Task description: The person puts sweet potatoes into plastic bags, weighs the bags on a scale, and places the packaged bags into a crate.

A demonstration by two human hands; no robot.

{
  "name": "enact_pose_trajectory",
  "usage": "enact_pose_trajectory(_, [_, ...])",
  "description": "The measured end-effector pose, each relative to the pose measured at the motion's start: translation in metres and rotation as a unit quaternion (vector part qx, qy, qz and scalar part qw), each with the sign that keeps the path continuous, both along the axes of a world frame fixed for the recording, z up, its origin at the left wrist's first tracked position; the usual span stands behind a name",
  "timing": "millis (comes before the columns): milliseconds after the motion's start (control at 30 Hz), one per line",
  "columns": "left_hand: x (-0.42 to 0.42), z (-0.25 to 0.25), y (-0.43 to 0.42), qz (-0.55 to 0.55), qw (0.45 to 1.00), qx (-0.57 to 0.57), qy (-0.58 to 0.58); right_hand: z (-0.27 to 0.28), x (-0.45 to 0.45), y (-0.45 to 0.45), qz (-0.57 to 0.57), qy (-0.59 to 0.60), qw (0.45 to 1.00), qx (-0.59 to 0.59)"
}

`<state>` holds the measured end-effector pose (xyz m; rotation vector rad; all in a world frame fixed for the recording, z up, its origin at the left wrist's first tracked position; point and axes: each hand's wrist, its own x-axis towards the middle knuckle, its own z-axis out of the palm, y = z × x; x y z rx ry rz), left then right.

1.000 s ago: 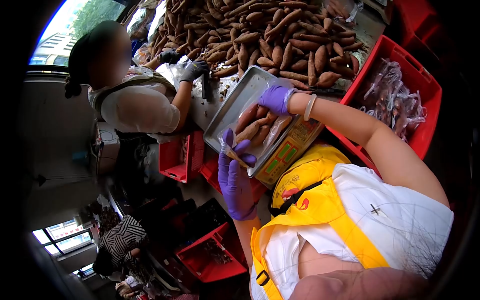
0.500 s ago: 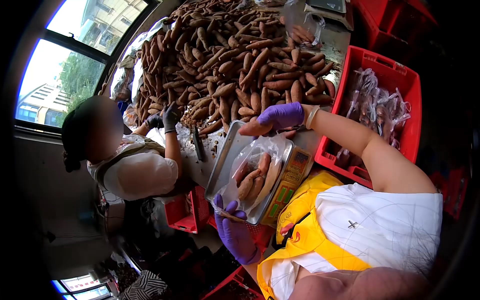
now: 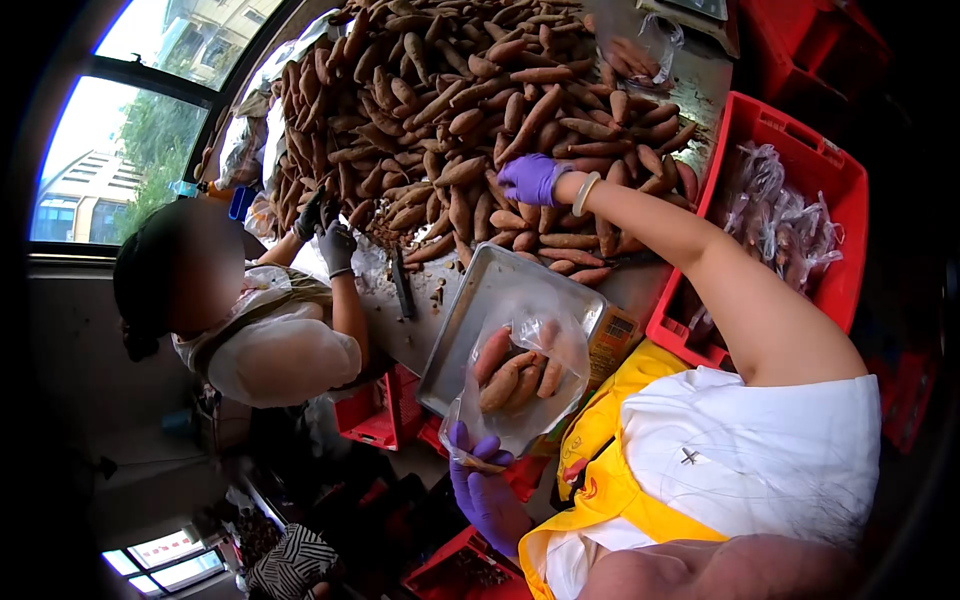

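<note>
My left hand (image 3: 488,490), in a purple glove, grips the edge of a clear plastic bag (image 3: 462,420). Several sweet potatoes (image 3: 515,380) show inside the bag, which covers part of the scale's metal tray (image 3: 455,345) and its display side (image 3: 612,340). I cannot tell whether the bag rests on the tray. My right hand (image 3: 535,180), also gloved in purple, is at the near part of a large sweet potato pile (image 3: 440,110). Its fingers curl down around a sweet potato, mostly hidden by the glove.
A red crate (image 3: 850,190) with bagged sweet potatoes (image 3: 775,215) stands on the right. Across to the left, a co-worker (image 3: 285,350) in dark gloves works beside the pile near a knife-like tool (image 3: 402,285). Another bag (image 3: 640,50) and a second scale (image 3: 700,10) are at the back.
My right hand, with a sweet potato in it before, has moved from above the scale tray up to the pile. My left hand and the bag have shifted towards me, slightly off the tray.
</note>
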<state>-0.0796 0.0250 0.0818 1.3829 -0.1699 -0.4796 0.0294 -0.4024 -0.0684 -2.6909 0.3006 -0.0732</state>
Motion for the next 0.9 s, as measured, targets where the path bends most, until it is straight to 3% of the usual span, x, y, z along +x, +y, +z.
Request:
enact_pose_trajectory(67, [0.001,-0.001,-0.002,0.004,1.000,0.011,-0.001,-0.029,0.015,0.019,0.020,0.080,0.986,-0.144])
enact_pose_trajectory(100, [0.000,-0.001,-0.002,0.007,1.000,0.016,0.001,-0.062,0.025,0.022,0.027,0.073,0.985,-0.155])
enact_pose_trajectory(133, [0.000,-0.002,-0.002,0.010,1.000,0.022,0.001,-0.062,0.029,0.033,0.035,0.066,0.983,-0.165])
enact_pose_trajectory(200, [-0.001,-0.004,-0.002,0.013,0.999,0.033,0.000,-0.056,0.036,0.034,0.127,0.204,0.952,-0.188])
enact_pose_trajectory(267, [-0.001,-0.005,0.001,0.022,0.999,0.045,-0.006,-0.027,0.032,0.030,0.159,0.247,0.941,-0.168])
enact_pose_trajectory(300, [-0.002,-0.001,0.000,0.033,0.998,0.049,0.002,-0.072,0.048,0.019,0.129,0.219,0.949,-0.185])
enact_pose_trajectory(333, [-0.002,-0.002,0.000,0.052,0.997,0.059,0.010,-0.055,0.042,0.022,0.097,0.203,0.957,-0.183])
enact_pose_trajectory(400, [-0.001,-0.004,0.007,0.022,1.000,0.013,-0.008,-0.041,0.037,0.024,0.194,0.224,0.912,-0.284])
enact_pose_trajectory(467, [0.003,-0.004,0.010,0.008,1.000,0.006,-0.019,-0.059,0.044,0.020,0.058,0.174,0.967,-0.177])
enact_pose_trajectory(533, [0.003,-0.007,0.011,0.032,0.999,-0.012,-0.031,-0.013,0.035,0.026,0.184,0.274,0.867,-0.373])
enact_pose_trajectory(600, [0.004,-0.003,0.011,0.029,0.998,-0.016,-0.044,-0.022,0.024,0.002,0.088,0.176,0.962,-0.188])
enact_pose_trajectory(633, [0.003,-0.006,0.015,0.035,0.999,-0.034,-0.024,0.011,0.015,0.003,0.109,0.225,0.960,-0.127])
enact_pose_trajectory(700, [0.005,-0.007,0.018,0.028,0.998,-0.035,-0.032,0.000,0.007,-0.016,0.025,0.096,0.995,-0.029])
enact_pose_trajectory(733, [0.006,-0.007,0.018,0.023,0.998,-0.035,-0.039,-0.016,0.005,-0.034,-0.004,0.030,0.995,0.097])
enact_pose_trajectory(767, [0.007,-0.005,0.017,0.009,0.999,-0.038,-0.033,0.006,-0.003,-0.015,0.002,0.036,0.995,0.095])
enact_pose_trajectory(800, [0.008,-0.005,0.016,0.006,0.999,-0.041,-0.033,0.032,-0.015,-0.001,0.110,-0.011,0.965,0.239])
enact_pose_trajectory(867, [0.009,-0.004,0.011,0.006,0.998,-0.048,-0.045,0.089,-0.039,0.026,0.301,-0.111,0.804,0.500])
enact_pose_trajectory(900, [0.010,-0.005,0.012,0.003,0.998,-0.048,-0.045,0.089,-0.045,0.014,0.236,0.030,0.674,0.700])
